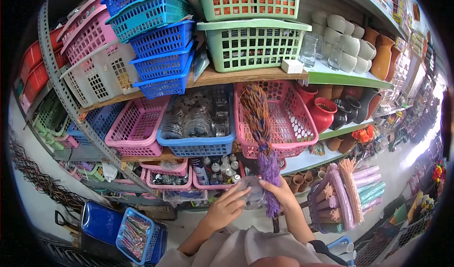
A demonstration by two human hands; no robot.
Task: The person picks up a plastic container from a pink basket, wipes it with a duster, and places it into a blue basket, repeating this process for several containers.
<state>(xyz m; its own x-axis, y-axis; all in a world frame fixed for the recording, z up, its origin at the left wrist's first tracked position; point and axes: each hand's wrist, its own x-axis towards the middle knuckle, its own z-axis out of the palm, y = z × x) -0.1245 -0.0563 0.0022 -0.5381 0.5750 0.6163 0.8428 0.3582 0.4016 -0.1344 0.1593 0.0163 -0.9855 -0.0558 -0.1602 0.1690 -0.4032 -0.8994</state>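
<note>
Between my hands is a clear, round plastic container (254,197), held low in front of the shelves. My left hand (227,208) has its fingers closed against the container's left side. My right hand (282,194) grips a duster (257,115) around its purple lower part, its thumb across the strands close to the container's edge. The duster stands nearly upright, orange-brown at the top, with a dark handle end pointing down. Whether the right fingers also grip the container is hidden behind the duster.
Behind the duster a pink basket (295,120) sits on the middle shelf, beside a blue basket (196,146) of clear and metallic round items. Green baskets (255,26), glasses (309,49) and white pots (350,44) stand above. A bin of glittery rolls (336,196) is at right.
</note>
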